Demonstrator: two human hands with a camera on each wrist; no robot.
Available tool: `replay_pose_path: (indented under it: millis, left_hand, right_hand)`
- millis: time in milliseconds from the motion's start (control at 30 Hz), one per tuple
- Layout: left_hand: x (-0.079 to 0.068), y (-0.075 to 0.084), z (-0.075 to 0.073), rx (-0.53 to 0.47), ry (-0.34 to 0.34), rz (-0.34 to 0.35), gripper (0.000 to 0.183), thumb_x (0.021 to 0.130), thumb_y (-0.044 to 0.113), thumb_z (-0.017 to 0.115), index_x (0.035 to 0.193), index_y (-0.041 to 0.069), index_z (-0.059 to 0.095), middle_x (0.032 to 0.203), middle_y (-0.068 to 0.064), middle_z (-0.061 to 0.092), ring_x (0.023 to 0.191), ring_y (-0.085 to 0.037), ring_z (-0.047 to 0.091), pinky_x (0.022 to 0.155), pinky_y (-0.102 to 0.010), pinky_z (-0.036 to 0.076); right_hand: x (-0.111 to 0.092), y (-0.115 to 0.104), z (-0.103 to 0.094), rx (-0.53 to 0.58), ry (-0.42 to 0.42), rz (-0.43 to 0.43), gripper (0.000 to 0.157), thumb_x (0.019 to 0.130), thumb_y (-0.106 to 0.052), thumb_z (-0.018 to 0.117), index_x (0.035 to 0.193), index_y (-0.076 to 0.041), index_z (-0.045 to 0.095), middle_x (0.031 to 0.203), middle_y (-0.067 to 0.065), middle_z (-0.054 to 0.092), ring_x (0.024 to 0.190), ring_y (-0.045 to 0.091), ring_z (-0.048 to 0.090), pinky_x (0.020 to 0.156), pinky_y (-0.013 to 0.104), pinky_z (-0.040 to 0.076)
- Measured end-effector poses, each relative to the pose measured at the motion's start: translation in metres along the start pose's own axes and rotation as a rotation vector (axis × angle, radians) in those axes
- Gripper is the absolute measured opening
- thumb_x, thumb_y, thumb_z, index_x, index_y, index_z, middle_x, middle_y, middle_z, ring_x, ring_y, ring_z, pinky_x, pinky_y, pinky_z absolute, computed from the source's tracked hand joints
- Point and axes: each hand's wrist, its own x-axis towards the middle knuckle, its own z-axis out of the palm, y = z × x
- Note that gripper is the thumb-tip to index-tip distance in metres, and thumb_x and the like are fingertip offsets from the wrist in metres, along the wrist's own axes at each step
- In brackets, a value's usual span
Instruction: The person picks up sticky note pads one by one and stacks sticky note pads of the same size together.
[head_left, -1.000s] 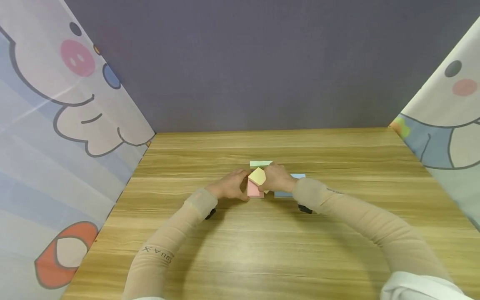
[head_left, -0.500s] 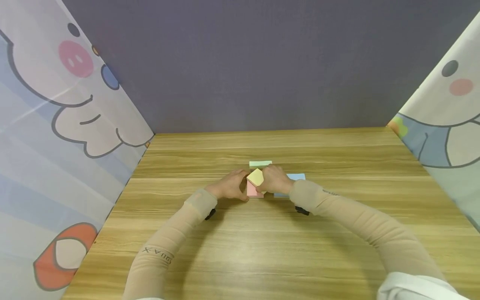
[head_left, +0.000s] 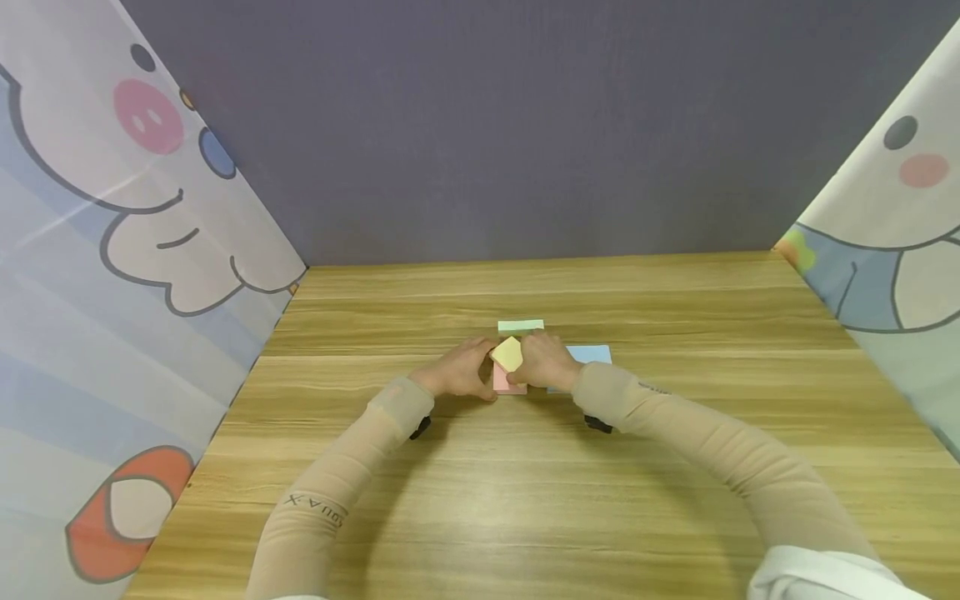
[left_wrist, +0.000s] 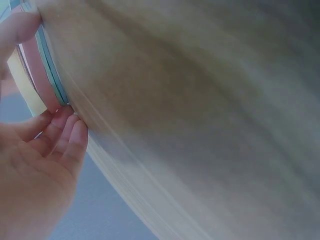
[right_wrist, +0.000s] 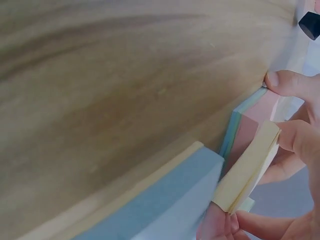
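My left hand [head_left: 461, 371] grips a small stack at its left side, thumb and fingers at opposite edges. A pink sticky note pad [head_left: 510, 385] forms its top, over thin blue and green layers [left_wrist: 51, 75] in the left wrist view. My right hand [head_left: 546, 360] pinches a yellow sticky note pad [head_left: 507, 355], tilted over the pink one. From the right wrist view, the yellow pad [right_wrist: 250, 167] overlaps the pink pad's [right_wrist: 257, 115] near side. Part of the stack is hidden behind the right hand.
Partly under the right wrist lies a blue sticky note pad [head_left: 591, 354], with a yellowish layer [right_wrist: 192, 150] beneath it. A pale green pad [head_left: 521, 326] sits just behind the hands. The wooden table [head_left: 495, 500] meets a dark back wall [head_left: 525, 133] and printed side panels.
My right hand has shifted slightly left with the yellow pad, farther over the pink one, baring more of the blue pad. The left hand stays at the stack.
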Motion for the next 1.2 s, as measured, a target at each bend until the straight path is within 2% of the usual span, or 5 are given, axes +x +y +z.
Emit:
replay_pose_path:
  millis: [400, 667, 867, 1033, 1200]
  left_hand:
    - [0.0, -0.001, -0.001, -0.012, 0.006, 0.016, 0.082, 0.067, 0.032, 0.079, 0.135, 0.009, 0.039, 0.134, -0.002, 0.043, 0.125, -0.021, 0.039, 0.105, -0.039, 0.034]
    - [0.0, 0.0, 0.0, -0.023, 0.007, 0.022, 0.081, 0.067, 0.03, 0.08, 0.135, 0.01, 0.04, 0.132, -0.002, 0.045, 0.121, -0.019, 0.041, 0.103, -0.038, 0.036]
    - [0.001, 0.002, -0.001, -0.014, -0.01, 0.002, 0.088, 0.067, 0.033, 0.08, 0.138, 0.006, 0.036, 0.133, -0.003, 0.043, 0.125, -0.021, 0.038, 0.105, -0.038, 0.035]
    - [-0.001, 0.007, -0.007, -0.083, 0.016, -0.023, 0.083, 0.067, 0.03, 0.08, 0.133, 0.002, 0.038, 0.131, -0.009, 0.045, 0.119, -0.025, 0.045, 0.1, -0.039, 0.04]
    - [-0.005, 0.009, -0.015, -0.14, 0.072, -0.048, 0.073, 0.075, 0.028, 0.074, 0.134, 0.001, 0.04, 0.137, -0.012, 0.043, 0.124, -0.03, 0.042, 0.102, -0.045, 0.038]
  right_hand:
    - [0.001, 0.001, 0.001, 0.023, -0.024, 0.011, 0.05, 0.072, -0.033, 0.076, 0.11, -0.003, 0.062, 0.081, 0.005, 0.058, 0.071, 0.019, 0.052, 0.058, 0.027, 0.043]
    - [0.001, 0.002, 0.001, 0.038, -0.038, 0.034, 0.044, 0.073, -0.034, 0.075, 0.099, -0.001, 0.063, 0.082, 0.006, 0.056, 0.071, 0.02, 0.051, 0.056, 0.026, 0.042]
    - [0.0, 0.004, -0.007, 0.016, -0.074, 0.004, 0.049, 0.073, -0.039, 0.073, 0.108, -0.006, 0.063, 0.081, 0.004, 0.06, 0.076, 0.019, 0.051, 0.06, 0.028, 0.044]
    - [-0.006, 0.01, -0.021, 0.077, -0.125, 0.015, 0.061, 0.074, -0.038, 0.073, 0.119, -0.001, 0.057, 0.104, 0.013, 0.061, 0.08, 0.02, 0.052, 0.064, 0.028, 0.046]
    - [-0.012, 0.016, -0.031, 0.067, -0.143, 0.013, 0.068, 0.074, -0.03, 0.075, 0.126, 0.006, 0.049, 0.117, 0.02, 0.059, 0.096, 0.029, 0.058, 0.081, 0.04, 0.051]
